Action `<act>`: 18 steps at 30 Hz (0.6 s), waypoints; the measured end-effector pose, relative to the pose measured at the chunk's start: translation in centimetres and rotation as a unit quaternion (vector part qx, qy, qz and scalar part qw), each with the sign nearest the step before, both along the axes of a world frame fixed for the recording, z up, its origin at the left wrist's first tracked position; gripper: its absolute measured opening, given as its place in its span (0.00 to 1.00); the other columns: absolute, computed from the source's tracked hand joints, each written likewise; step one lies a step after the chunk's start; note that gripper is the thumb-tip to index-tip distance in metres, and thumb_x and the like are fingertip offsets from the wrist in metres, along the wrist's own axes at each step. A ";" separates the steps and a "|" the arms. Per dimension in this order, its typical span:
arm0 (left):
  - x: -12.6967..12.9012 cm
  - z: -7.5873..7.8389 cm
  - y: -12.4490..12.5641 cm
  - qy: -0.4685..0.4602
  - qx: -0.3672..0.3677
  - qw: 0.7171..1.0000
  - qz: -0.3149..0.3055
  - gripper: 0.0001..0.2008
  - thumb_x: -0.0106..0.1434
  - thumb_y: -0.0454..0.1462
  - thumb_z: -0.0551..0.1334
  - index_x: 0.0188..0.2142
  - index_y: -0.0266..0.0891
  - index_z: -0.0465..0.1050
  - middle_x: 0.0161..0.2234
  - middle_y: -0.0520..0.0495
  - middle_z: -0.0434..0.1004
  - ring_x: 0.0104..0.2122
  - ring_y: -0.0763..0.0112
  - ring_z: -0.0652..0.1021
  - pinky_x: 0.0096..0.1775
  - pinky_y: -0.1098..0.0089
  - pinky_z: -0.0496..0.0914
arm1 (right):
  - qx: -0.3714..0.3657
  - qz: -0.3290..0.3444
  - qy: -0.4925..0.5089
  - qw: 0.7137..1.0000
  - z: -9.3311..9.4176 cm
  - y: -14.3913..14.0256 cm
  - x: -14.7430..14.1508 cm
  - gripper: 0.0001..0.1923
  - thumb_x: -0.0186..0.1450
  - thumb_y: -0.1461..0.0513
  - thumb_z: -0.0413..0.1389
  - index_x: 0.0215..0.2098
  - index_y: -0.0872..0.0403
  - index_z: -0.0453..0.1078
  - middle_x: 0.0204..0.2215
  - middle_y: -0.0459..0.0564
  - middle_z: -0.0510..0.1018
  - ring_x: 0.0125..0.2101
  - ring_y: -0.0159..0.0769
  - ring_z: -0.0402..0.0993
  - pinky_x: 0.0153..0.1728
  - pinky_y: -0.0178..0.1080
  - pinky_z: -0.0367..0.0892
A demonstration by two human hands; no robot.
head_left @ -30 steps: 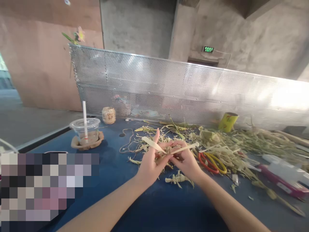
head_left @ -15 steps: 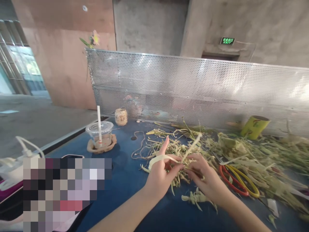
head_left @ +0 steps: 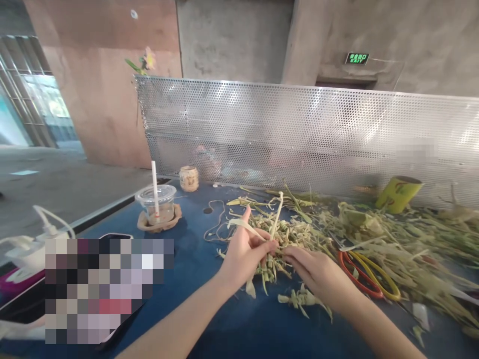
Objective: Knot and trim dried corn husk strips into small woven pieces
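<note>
Leaf strip now stands upright
Left hand [head_left: 243, 257] pinches the pale strip [head_left: 276, 219], tilted rightward before; right hand [head_left: 314, 269] grips the woven bundle [head_left: 270, 267]

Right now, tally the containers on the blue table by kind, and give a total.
Clear plastic cup with straw: 1
Small woven jar: 1
Yellow-green paper cup, tilted: 1
Total: 3

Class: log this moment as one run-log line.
left hand: pinching leaf strip | right hand: on leaf bundle | scissors: on table
</note>
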State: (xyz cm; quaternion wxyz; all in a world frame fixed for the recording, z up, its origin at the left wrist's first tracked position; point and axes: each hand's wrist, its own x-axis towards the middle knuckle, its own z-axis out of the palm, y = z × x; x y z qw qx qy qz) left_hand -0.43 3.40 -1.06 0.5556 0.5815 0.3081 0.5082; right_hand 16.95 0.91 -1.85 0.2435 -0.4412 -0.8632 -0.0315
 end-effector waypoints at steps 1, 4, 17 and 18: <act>0.1 -0.1 0.1 -0.006 0.003 1.000 -0.001 0.49 0.54 0.36 0.62 0.60 0.44 0.22 0.26 0.54 0.70 0.16 0.80 0.67 0.19 0.76 0.63 | 0.013 0.001 -0.012 1.000 0.1 0.0 0.1 0.14 0.66 0.63 0.38 0.37 0.53 0.65 0.26 0.48 0.75 0.25 0.32 0.73 0.24 0.32 0.66; 0.4 -0.5 0.3 -0.005 0.018 1.000 -0.001 0.49 0.54 0.36 0.62 0.60 0.42 0.23 0.25 0.53 0.70 0.16 0.79 0.67 0.19 0.76 0.63 | 0.028 -0.012 -0.034 0.999 0.3 0.1 0.2 0.14 0.66 0.63 0.39 0.36 0.53 0.66 0.27 0.49 0.76 0.25 0.33 0.73 0.25 0.32 0.66; -0.2 0.3 -0.1 -0.011 0.028 0.999 0.045 0.43 0.52 0.33 0.63 0.61 0.43 0.38 0.30 0.45 0.75 0.26 0.68 0.76 0.21 0.74 0.70 | 0.108 -0.076 0.010 0.991 0.3 0.5 0.7 0.12 0.64 0.62 0.45 0.44 0.53 0.64 0.33 0.51 0.75 0.31 0.37 0.73 0.30 0.38 0.68; -0.2 0.3 0.0 -0.016 0.025 0.998 0.054 0.44 0.52 0.32 0.63 0.61 0.42 0.37 0.29 0.45 0.74 0.27 0.66 0.76 0.20 0.74 0.70 | 0.167 -0.075 0.037 0.982 0.5 0.4 1.0 0.13 0.63 0.62 0.47 0.46 0.54 0.63 0.36 0.53 0.74 0.36 0.39 0.72 0.36 0.41 0.68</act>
